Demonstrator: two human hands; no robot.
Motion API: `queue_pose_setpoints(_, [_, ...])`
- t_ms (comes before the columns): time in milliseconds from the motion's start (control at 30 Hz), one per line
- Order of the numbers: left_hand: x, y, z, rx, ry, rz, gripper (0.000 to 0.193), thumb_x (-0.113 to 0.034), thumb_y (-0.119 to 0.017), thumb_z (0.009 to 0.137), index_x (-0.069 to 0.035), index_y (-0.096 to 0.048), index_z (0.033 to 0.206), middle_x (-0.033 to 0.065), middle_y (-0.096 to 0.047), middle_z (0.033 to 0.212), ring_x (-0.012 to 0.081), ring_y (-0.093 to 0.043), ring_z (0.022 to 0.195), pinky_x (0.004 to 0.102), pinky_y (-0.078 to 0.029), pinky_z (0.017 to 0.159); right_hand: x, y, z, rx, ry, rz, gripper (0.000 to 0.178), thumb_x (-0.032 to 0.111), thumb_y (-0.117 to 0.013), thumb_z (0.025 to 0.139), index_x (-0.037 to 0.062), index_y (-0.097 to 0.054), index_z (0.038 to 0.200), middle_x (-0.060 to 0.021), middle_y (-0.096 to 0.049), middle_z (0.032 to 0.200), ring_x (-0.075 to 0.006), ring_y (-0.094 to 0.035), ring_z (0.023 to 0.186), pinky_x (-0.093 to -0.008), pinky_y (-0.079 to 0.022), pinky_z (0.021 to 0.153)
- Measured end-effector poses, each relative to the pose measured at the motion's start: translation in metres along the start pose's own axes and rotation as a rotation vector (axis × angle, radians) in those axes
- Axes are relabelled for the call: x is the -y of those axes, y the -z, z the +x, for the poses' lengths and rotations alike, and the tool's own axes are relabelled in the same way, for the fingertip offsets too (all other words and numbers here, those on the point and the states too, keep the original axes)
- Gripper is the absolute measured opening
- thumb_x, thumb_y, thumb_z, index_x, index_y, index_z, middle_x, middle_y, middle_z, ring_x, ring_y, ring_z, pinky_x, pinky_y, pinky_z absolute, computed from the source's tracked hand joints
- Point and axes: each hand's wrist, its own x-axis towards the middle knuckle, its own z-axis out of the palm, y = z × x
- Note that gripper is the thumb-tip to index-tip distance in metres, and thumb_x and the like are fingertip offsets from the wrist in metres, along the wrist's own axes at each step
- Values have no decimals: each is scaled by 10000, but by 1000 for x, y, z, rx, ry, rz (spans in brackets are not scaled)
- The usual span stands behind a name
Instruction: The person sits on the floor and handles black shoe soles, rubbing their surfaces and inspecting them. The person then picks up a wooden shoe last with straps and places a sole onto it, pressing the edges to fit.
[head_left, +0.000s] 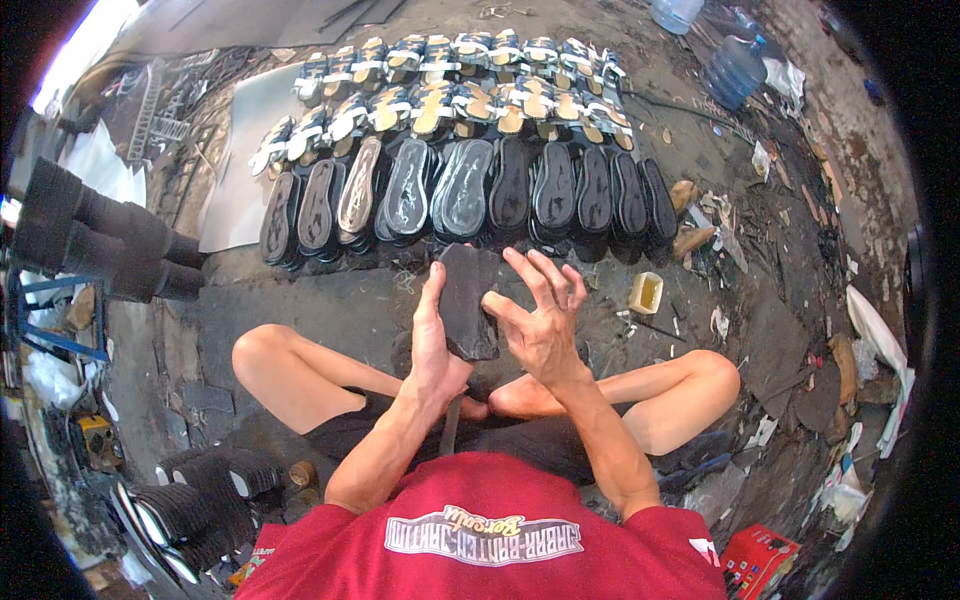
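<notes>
Frame centre: left hand (437, 340) grips slab (468, 300); right hand (545, 335) half-open at its edge. Likely positioning; next needs steady hold.

The held piece (468, 300) is charcoal black; the near shirt (480, 580) is red with a white, grey and yellow print; far soles (510, 190) are mostly black, sandals (433, 107) tan, white and dark; the far-right jug (735, 75) is blue.
</notes>
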Motion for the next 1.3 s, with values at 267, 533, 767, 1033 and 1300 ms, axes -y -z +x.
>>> queue_pose_setpoints(267, [-39, 47, 28, -4, 10, -46, 578, -556, -522, 1127, -80, -639, 1433, 131, -733, 1317, 310, -726, 1125, 494, -603, 972, 29, 5, -25, 145, 261, 590, 415, 198, -746, 929, 354, -752, 1314, -126, -531, 1622, -303, -567, 1422, -537, -373, 1167])
queue_pose_setpoints(533, [-17, 17, 19, 92, 26, 43, 615, -505, -501, 1159, -12, -560, 1523, 175, -697, 1429, 321, -715, 1239, 477, -577, 1087, -12, -9, -30, -79, -847, 1616, 479, 412, -501, 1177, 35, -618, 1447, -88, -695, 1373, -222, -623, 1314, -403, -459, 1161])
queue_pose_setpoints(767, [55, 5, -6, -145, -217, 799, 688, -545, -424, 1179, -2, -518, 1591, 129, -626, 1521, 249, -610, 1357, 389, -460, 1187, 10, -7, -54, -172, -902, 2118, 705, 507, -413, 1182, 173, -208, 1767, -36, -337, 1773, -221, -352, 1599, -461, -319, 1306])
queue_pose_setpoints(1033, [64, 28, 5, 194, 279, 879, 620, -484, -454, 1189, -35, -528, 1610, 111, -680, 1364, 166, -656, 1150, 333, -523, 1011, -29, 51, -83, -12, -826, 2111, 774, 430, -542, 1151, 276, -129, 1788, -44, -338, 1769, -232, -633, 1332, -425, -572, 1026])
queue_pose_setpoints(1300, [-17, 101, 47, -72, 140, 734, 618, -451, -607, 1117, -26, -557, 1562, 163, -661, 1358, 219, -665, 1101, 369, -525, 1007, -194, 255, -104, -971, -766, 679, 710, 249, -713, 1043, 151, -399, 1672, -89, -592, 1536, -152, -580, 1308, -331, -465, 1069])
